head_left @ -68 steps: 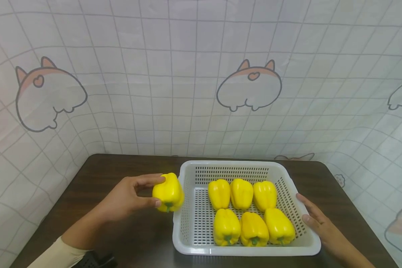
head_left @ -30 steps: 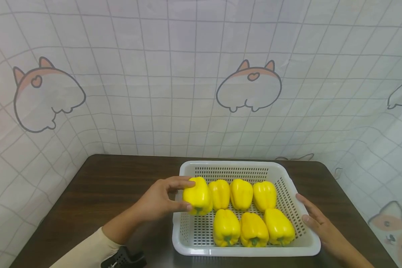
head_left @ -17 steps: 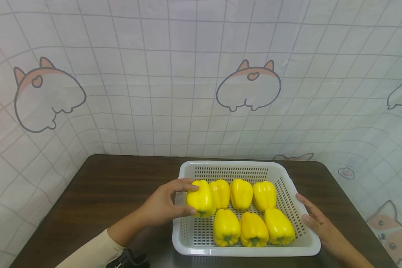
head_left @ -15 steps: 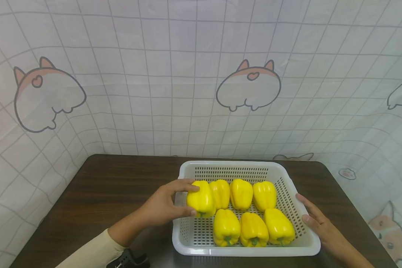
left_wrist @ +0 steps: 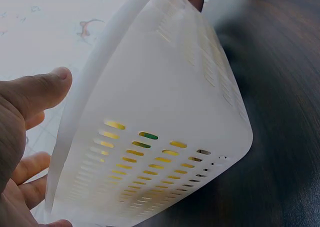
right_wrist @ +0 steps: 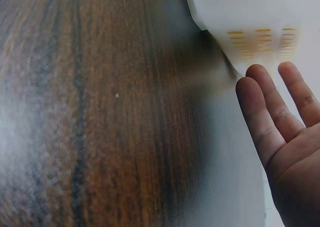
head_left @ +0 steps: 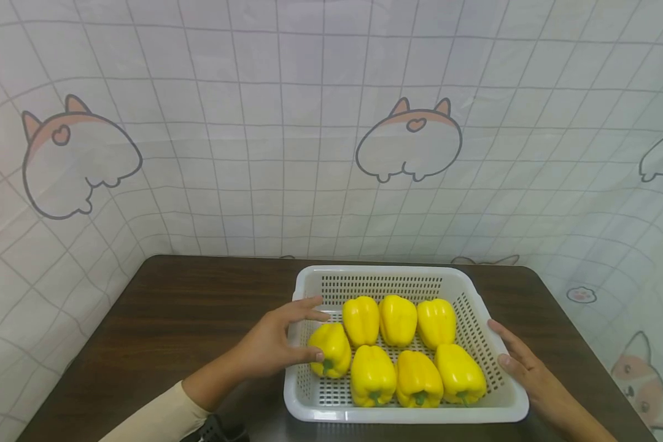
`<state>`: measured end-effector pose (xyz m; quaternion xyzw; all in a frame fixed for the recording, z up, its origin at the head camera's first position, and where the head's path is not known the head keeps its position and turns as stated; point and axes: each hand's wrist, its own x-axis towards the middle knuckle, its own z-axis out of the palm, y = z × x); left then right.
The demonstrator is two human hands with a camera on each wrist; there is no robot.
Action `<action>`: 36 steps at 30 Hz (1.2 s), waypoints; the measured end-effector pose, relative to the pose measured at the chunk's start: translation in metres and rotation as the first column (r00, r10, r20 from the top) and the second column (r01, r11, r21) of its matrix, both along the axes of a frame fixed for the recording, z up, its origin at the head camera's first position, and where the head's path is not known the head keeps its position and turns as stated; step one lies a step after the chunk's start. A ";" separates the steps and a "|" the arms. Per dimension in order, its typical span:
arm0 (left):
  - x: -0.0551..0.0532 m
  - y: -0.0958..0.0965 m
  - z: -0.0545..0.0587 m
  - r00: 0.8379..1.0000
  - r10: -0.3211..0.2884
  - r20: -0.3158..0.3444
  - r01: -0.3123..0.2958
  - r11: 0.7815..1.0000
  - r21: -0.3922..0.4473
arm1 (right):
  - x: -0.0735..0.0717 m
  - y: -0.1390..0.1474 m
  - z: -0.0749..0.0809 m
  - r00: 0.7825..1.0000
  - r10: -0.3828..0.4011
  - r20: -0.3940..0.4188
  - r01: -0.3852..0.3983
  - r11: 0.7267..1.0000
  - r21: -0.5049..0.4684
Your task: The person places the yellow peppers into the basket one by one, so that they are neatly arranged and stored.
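Note:
A yellow bell pepper [head_left: 334, 351] lies at the left end of a white perforated plastic basket [head_left: 389, 414]. Over the basket's left rim reaches my left hand [head_left: 273, 342], fingers spread and loose. Its thumb overlaps the pepper in the head view, while the other fingers are up off it. The left wrist view shows the basket's outer wall [left_wrist: 120, 92], yellow and a green stem showing through the slots. At the right rim, my right hand [head_left: 533, 376] rests its fingertips against the basket; its fingers [right_wrist: 260, 117] look straight in the right wrist view.
Several more yellow peppers [head_left: 399, 320] sit in two rows in the basket's middle and right. Below is a dark wooden table [head_left: 210, 294]. Behind and beside it hangs a white gridded cloth [head_left: 254, 153] with cartoon animals.
My left hand has carried the pepper rightward over the rim and lowered it into the basket. Its fingers have since opened off the pepper, which sits lower. My right hand stays put.

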<state>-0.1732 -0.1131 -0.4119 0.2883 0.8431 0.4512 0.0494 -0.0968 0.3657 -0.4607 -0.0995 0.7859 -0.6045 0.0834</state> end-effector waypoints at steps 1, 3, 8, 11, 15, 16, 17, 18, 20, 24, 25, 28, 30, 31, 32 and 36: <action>0.000 0.000 0.000 1.000 -0.001 -0.006 0.001 1.000 0.003 | 0.000 0.000 0.000 1.000 -0.001 0.002 0.001 1.000 0.002; 0.000 -0.001 0.000 1.000 -0.007 -0.024 0.007 1.000 0.011 | 0.000 0.000 0.000 1.000 -0.005 0.003 0.005 1.000 0.003; -0.001 -0.004 0.001 0.998 -0.027 -0.056 0.030 0.998 0.054 | -0.001 0.000 -0.002 1.000 -0.006 -0.018 0.007 1.000 0.007; 0.000 -0.006 0.001 0.997 -0.032 -0.066 0.037 0.997 0.069 | -0.002 0.000 -0.002 1.000 -0.011 -0.029 0.011 1.000 0.017; 0.000 -0.009 0.002 0.998 -0.011 -0.068 0.016 0.998 0.066 | -0.002 0.001 -0.002 1.000 -0.019 -0.024 0.019 1.000 0.024; 0.000 -0.010 0.002 0.998 -0.002 -0.069 0.006 0.998 0.063 | -0.002 0.001 -0.001 1.000 -0.022 -0.021 0.023 0.999 0.024; 0.000 -0.011 0.002 0.998 0.009 -0.070 -0.005 0.998 0.060 | -0.002 0.001 -0.001 1.000 -0.020 -0.019 0.021 1.000 0.022; -0.001 -0.012 0.002 0.997 0.018 -0.072 -0.014 0.998 0.060 | -0.002 0.001 -0.001 0.999 -0.030 -0.018 0.030 0.999 0.027; -0.001 -0.015 0.002 0.996 0.040 -0.082 -0.036 0.998 0.052 | -0.002 0.001 0.000 0.999 -0.040 -0.018 0.041 0.999 0.035; -0.001 -0.022 0.002 0.991 0.063 -0.120 -0.058 0.997 0.048 | -0.002 0.002 0.001 0.996 -0.081 -0.021 0.082 0.993 0.083; -0.001 -0.024 0.002 0.989 0.070 -0.131 -0.064 0.997 0.049 | -0.002 0.002 0.002 0.996 -0.088 -0.017 0.090 0.991 0.102; -0.001 -0.032 0.002 0.982 0.083 -0.170 -0.075 0.996 0.053 | -0.002 0.001 0.007 0.991 -0.135 0.006 0.132 0.975 0.177; -0.001 -0.038 0.003 0.977 0.095 -0.192 -0.088 0.995 0.044 | -0.002 0.001 0.012 0.988 -0.152 0.005 0.147 0.961 0.235; -0.001 -0.041 0.004 0.974 0.100 -0.202 -0.094 0.995 0.040 | -0.001 0.000 0.015 0.987 -0.162 -0.009 0.158 0.948 0.277; -0.001 -0.045 0.005 0.972 0.105 -0.212 -0.100 0.994 0.032 | -0.001 -0.001 0.018 0.985 -0.170 -0.031 0.170 0.932 0.320; -0.003 -0.059 0.011 0.962 0.136 -0.237 -0.143 0.990 -0.013 | -0.004 -0.005 0.035 0.975 -0.168 -0.146 0.219 0.833 0.507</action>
